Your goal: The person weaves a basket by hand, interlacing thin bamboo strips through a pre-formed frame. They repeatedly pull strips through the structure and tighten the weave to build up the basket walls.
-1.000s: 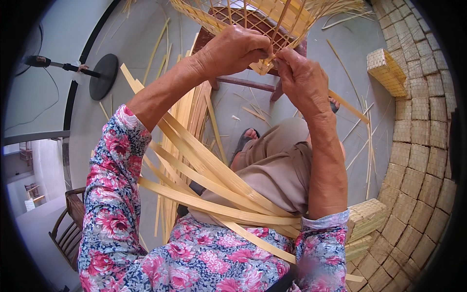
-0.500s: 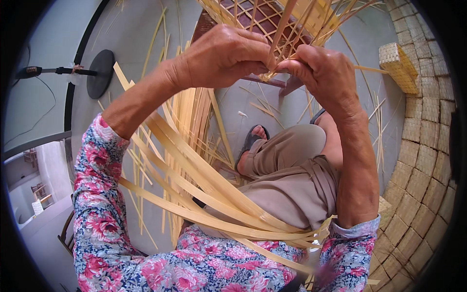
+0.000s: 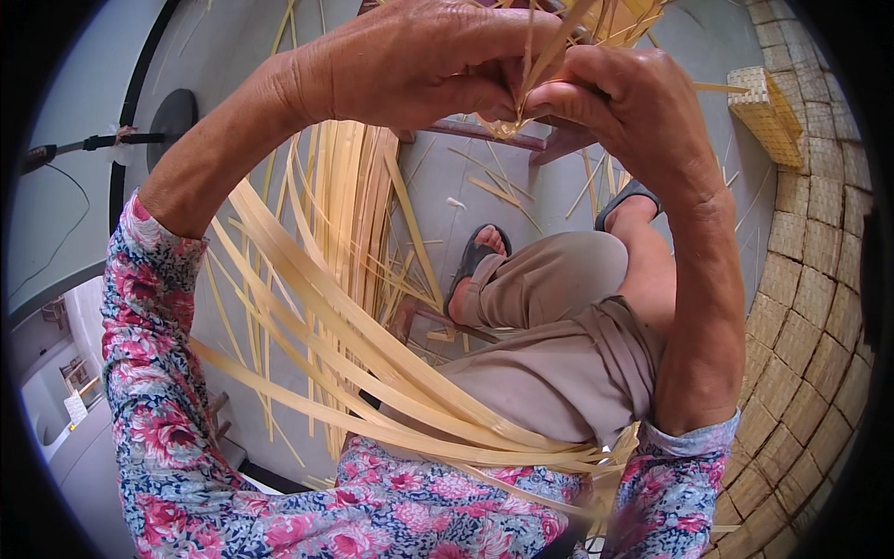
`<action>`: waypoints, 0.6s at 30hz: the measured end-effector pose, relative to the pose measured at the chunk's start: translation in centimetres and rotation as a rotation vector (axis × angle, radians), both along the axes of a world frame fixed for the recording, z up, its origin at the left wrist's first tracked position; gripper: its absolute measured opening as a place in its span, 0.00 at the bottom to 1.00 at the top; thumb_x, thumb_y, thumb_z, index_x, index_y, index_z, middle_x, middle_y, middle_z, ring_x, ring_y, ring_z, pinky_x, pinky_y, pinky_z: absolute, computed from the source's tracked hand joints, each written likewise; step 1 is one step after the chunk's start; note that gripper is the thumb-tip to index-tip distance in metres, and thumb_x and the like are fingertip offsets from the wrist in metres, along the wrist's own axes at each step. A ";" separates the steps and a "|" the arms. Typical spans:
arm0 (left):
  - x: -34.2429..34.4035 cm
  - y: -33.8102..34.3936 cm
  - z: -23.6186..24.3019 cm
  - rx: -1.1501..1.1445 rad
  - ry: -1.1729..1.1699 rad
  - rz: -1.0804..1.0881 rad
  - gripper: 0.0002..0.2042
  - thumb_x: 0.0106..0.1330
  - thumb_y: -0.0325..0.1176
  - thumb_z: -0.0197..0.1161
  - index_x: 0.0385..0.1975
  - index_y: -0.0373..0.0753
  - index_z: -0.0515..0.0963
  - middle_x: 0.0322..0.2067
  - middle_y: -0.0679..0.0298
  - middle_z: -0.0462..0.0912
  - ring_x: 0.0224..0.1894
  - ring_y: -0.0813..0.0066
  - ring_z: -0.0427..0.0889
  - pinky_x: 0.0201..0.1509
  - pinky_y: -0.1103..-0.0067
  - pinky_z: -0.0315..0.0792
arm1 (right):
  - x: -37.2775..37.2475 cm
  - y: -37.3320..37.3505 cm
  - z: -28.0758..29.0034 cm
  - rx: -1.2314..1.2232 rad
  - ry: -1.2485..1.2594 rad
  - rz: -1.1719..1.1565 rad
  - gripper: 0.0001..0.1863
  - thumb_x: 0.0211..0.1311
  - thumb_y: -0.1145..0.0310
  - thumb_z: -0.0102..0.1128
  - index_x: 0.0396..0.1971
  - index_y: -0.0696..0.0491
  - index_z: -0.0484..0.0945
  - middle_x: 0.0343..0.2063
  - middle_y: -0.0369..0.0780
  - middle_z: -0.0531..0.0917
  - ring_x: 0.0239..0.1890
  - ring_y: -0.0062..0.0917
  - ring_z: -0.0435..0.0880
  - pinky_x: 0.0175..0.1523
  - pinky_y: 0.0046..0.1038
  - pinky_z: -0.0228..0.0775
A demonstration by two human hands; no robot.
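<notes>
My left hand (image 3: 424,70) and my right hand (image 3: 643,107) meet at the top of the view, fingers closed in a pinch. Between them stand thin pale bamboo strips (image 3: 557,45), with a short bent bit (image 3: 505,129) showing below the fingertips. Both hands grip these strips; the exact crossing point is hidden by the fingers. Across my lap and left side lies a bundle of long, wide bamboo strips (image 3: 372,349), its ends gathered near my right sleeve.
More flat strips (image 3: 349,177) stand stacked beyond the lap bundle. Loose slivers (image 3: 498,191) litter the grey floor. A small woven box (image 3: 765,116) is at right, beside a wall of stacked woven pieces (image 3: 792,307). A black round stand base (image 3: 174,126) is at left.
Both hands appear higher and larger in the view, still pinching together. The latticed woven piece beyond them has mostly gone out of sight. More of both feet shows.
</notes>
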State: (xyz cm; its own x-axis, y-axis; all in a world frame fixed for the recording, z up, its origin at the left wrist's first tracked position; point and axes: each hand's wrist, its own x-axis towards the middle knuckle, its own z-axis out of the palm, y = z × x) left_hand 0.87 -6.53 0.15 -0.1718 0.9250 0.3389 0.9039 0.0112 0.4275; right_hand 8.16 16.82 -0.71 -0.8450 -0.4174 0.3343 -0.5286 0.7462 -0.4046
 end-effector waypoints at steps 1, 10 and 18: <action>0.0 0.1 -0.1 0.026 0.034 -0.011 0.11 0.67 0.34 0.67 0.44 0.40 0.75 0.32 0.61 0.82 0.32 0.61 0.85 0.34 0.71 0.77 | 0.1 0.1 -0.1 -0.004 -0.010 -0.001 0.26 0.59 0.43 0.66 0.17 0.51 0.77 0.13 0.42 0.75 0.20 0.41 0.78 0.26 0.39 0.67; 3.6 -0.5 -0.5 0.029 -0.130 0.632 0.08 0.61 0.28 0.73 0.39 0.38 0.84 0.32 0.63 0.84 0.29 0.81 0.85 0.33 0.82 0.79 | 0.3 -1.2 0.3 0.026 0.196 -0.148 0.15 0.56 0.55 0.71 0.25 0.50 0.80 0.22 0.38 0.82 0.30 0.36 0.84 0.41 0.37 0.70; 4.9 -1.4 -3.6 0.415 -0.453 0.703 0.03 0.66 0.24 0.68 0.35 0.31 0.85 0.30 0.67 0.82 0.26 0.83 0.83 0.28 0.86 0.77 | 2.2 -2.7 -3.4 -1.025 -0.365 -0.406 0.08 0.70 0.70 0.57 0.44 0.55 0.80 0.37 0.37 0.85 0.40 0.26 0.84 0.48 0.28 0.74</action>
State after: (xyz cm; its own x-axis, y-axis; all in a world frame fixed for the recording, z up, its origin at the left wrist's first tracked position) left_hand 5.75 -7.95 -3.44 -0.8428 0.3788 0.3824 0.4934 0.2598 0.8301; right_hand 10.33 14.11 -4.16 -0.9705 0.2313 0.0675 -0.0531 0.0681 -0.9963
